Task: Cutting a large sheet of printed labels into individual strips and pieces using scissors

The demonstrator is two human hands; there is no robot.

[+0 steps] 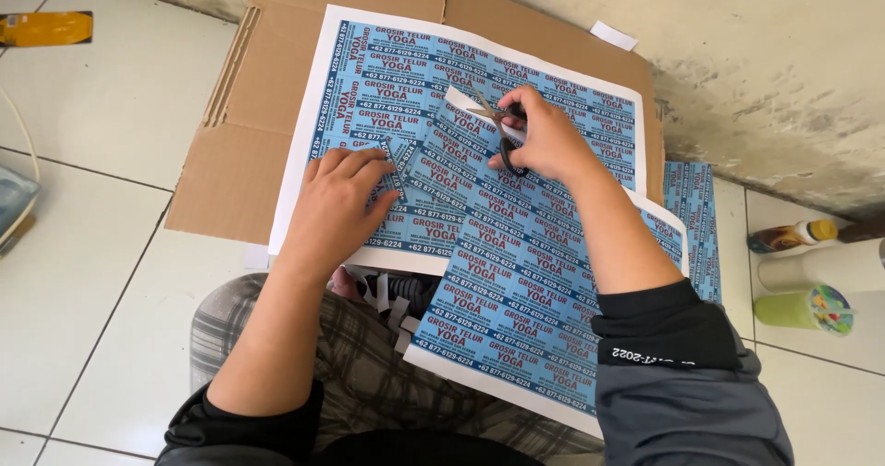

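A large sheet of blue printed labels with a white border lies on flattened brown cardboard. My left hand presses flat on the sheet's lower left part. My right hand grips a pair of dark-handled scissors, whose blades point up and left into a cut running through the middle of the sheet. The cut right part of the sheet curls toward my lap, over my plaid trousers.
Paper offcuts lie on my lap. Another blue label sheet lies by the rough wall at right. A small brown bottle, a white container and a green one lie at right. A yellow object sits top left.
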